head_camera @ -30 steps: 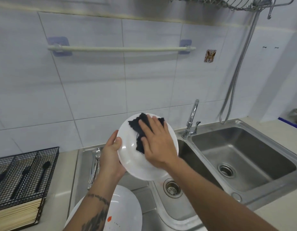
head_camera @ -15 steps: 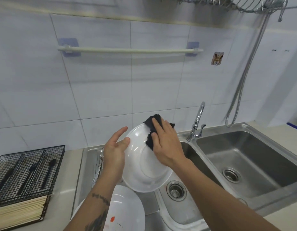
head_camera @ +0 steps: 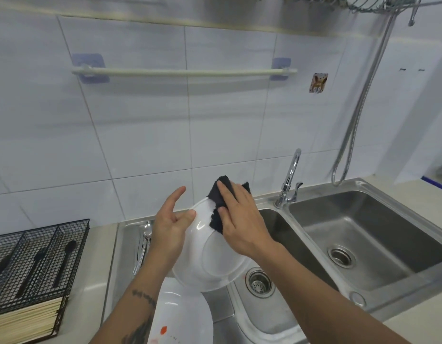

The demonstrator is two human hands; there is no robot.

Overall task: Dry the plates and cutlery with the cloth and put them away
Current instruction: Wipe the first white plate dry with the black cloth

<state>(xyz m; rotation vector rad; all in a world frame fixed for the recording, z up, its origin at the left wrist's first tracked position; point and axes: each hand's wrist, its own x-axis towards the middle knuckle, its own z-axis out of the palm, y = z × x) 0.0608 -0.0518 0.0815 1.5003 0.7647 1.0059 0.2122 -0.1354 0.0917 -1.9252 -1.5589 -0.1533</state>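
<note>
Above the left sink basin I hold a white plate (head_camera: pixel 215 264), tilted with its underside towards me. My left hand (head_camera: pixel 169 234) holds its left rim with the thumb on the edge and the index finger sticking up. My right hand (head_camera: pixel 239 224) pinches a black cloth (head_camera: pixel 216 220) over the plate's upper rim, fingers on top and thumb on the near side. A second white plate (head_camera: pixel 185 316) with orange marks lies below, on the draining board. Metal cutlery (head_camera: pixel 143 244) lies on the board behind my left hand.
At the left a black wire cutlery tray (head_camera: pixel 38 254) holds dark utensils and sits on a stack of chopsticks (head_camera: pixel 24 321). A tap (head_camera: pixel 290 177) stands between the sink basins (head_camera: pixel 364 232). A wire dish rack (head_camera: pixel 364 3) and a hose (head_camera: pixel 359 115) hang at the top right.
The plate has tipped from facing me to nearly edge-up, showing its underside. My right hand and the cloth slid to the upper rim. My left fingers have opened out.
</note>
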